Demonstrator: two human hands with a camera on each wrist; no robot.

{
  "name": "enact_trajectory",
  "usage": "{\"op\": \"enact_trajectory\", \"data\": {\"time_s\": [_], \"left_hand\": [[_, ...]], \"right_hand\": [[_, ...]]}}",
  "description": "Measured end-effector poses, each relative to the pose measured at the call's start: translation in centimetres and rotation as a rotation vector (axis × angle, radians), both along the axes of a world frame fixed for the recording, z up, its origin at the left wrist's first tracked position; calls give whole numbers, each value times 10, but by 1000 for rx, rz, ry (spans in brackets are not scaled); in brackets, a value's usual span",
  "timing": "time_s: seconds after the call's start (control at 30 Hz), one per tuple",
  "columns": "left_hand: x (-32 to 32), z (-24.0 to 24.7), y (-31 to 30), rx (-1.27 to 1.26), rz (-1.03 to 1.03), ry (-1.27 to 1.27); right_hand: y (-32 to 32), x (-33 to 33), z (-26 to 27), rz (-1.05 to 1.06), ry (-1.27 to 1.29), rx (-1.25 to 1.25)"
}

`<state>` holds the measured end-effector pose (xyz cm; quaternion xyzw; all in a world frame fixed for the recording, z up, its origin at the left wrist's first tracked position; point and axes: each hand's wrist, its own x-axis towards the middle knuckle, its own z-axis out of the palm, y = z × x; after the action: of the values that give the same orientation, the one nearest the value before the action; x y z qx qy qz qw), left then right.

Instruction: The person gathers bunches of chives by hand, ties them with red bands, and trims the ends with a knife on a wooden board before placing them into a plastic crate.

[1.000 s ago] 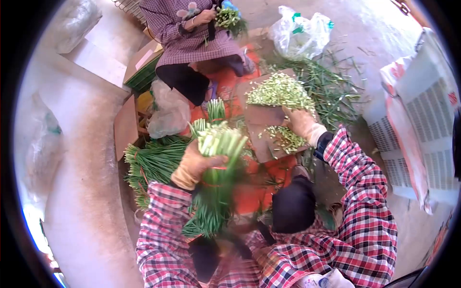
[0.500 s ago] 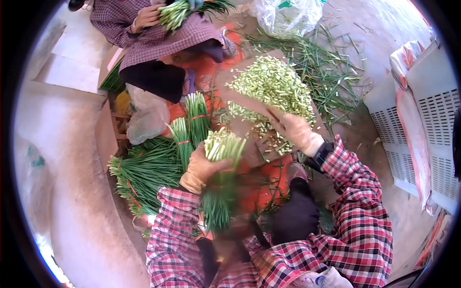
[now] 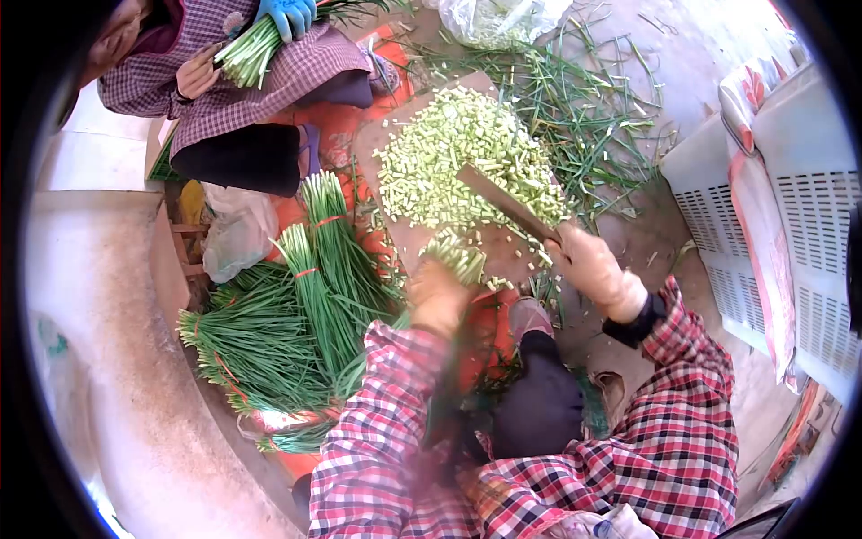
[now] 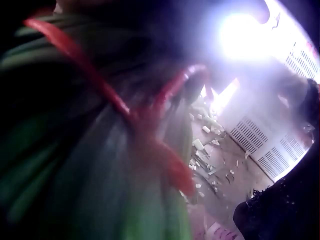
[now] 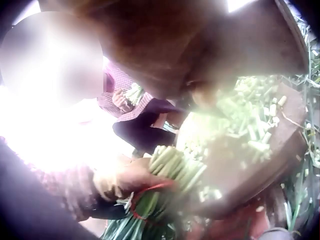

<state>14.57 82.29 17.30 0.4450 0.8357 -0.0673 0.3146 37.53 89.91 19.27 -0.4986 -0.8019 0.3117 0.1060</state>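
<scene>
My gloved left hand (image 3: 439, 293) grips a bundle of green stalks (image 3: 455, 255) tied with a red band (image 4: 145, 126), and the bundle's cut ends lie on the wooden chopping board (image 3: 406, 242). In the right wrist view the same bundle (image 5: 176, 168) points onto the board (image 5: 282, 147), held by the left hand (image 5: 125, 178). A cleaver (image 3: 503, 201) is gripped in my gloved right hand (image 3: 588, 262), its blade raised over the board just right of the bundle. Behind the blade is a big pile of chopped pieces (image 3: 453, 148).
Tied bundles of stalks (image 3: 283, 328) lie on the floor at my left, by a plastic bag (image 3: 235, 232). Another seated person (image 3: 233, 90) holds a bundle at the top left. Loose stalks (image 3: 597, 117) litter the ground. White crates (image 3: 790, 225) stand at the right.
My left hand has brought the bundle down from upright and laid its ends on the board. My right hand has left the chopped pieces and lifted the cleaver beside the bundle.
</scene>
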Motion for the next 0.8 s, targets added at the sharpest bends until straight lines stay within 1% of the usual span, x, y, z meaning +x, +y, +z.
{"op": "enact_trajectory", "data": {"time_s": [0.07, 0.1, 0.13, 0.17, 0.2, 0.23, 0.33, 0.37, 0.4, 0.43, 0.6, 0.63, 0.73, 0.8], "left_hand": [[4, -8, 3, -1, -16, 93], [6, -2, 7, -62, -18, 108], [6, -2, 11, -71, -17, 106], [4, -5, -1, -81, -44, 106], [3, -5, 3, -104, -59, 98], [5, -9, 3, -64, -80, 145], [12, -10, 9, -66, -46, 129], [13, -12, 10, -69, -39, 123], [13, -15, -4, -62, -67, 163], [14, -15, 0, -66, -84, 200], [6, -35, 3, -10, -60, 166], [5, -38, -14, 33, -81, 163], [4, -35, -5, -51, -97, 149], [5, -33, -2, -21, -82, 149]], "right_hand": [[-14, 7, 6, 50, 101, 157], [-18, 9, 8, 60, 75, 177], [-21, 12, 14, 61, 74, 167], [-41, 15, 19, 103, 30, 165], [-37, 16, 26, 158, -19, 150], [-34, 16, 29, 162, -21, 139], [-28, 15, 34, 305, -174, 106], [-26, 14, 34, 313, -179, 103], [-42, 14, 32, 341, -203, 117], [-37, 13, 34, 382, -227, 121], [-27, 12, 35, 436, -253, 108], [-46, 13, 30, 433, -244, 131], [-41, 13, 28, 459, -272, 113], [-38, 13, 26, 458, -265, 119]]}}
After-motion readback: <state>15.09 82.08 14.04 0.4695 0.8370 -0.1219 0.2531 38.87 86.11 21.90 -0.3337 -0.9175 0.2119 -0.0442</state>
